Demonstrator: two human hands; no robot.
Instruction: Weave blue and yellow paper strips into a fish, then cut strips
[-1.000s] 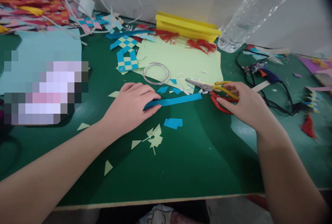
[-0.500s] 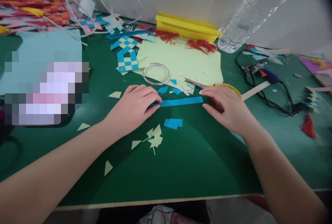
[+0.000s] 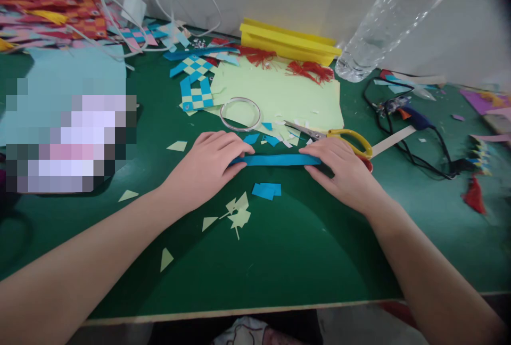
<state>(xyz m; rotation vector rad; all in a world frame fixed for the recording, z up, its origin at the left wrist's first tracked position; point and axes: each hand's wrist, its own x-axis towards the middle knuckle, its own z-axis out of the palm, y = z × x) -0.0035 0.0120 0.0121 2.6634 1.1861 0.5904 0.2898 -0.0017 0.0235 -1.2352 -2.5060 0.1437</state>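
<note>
A blue paper strip (image 3: 277,160) stretches level between my two hands, low over the green table (image 3: 287,260). At its left end, my left hand (image 3: 215,161) pinches it between thumb and fingers. My right hand (image 3: 339,169) grips the opposite end, its fingertips closed over the strip. Just behind the right hand lie scissors (image 3: 351,137) with yellow and red handles, partly covered by that hand. Small blue paper pieces (image 3: 266,191) rest in front of the strip, near several pale green scraps (image 3: 239,212). Beyond the left hand lies a roll of tape or ring (image 3: 240,114).
Pale green sheets (image 3: 279,89) lie at the back with red tassels on them, beside woven blue-and-green paper fish (image 3: 196,93). A yellow folded sheet (image 3: 287,41) and a clear bottle (image 3: 383,31) stand by the wall. At right is a blue glue gun (image 3: 417,117) with a black cord.
My right hand has moved left and closed on the strip's right end, uncovering more of the scissors' handles. The strip now lies straighter. My left hand stays nearly in place.
</note>
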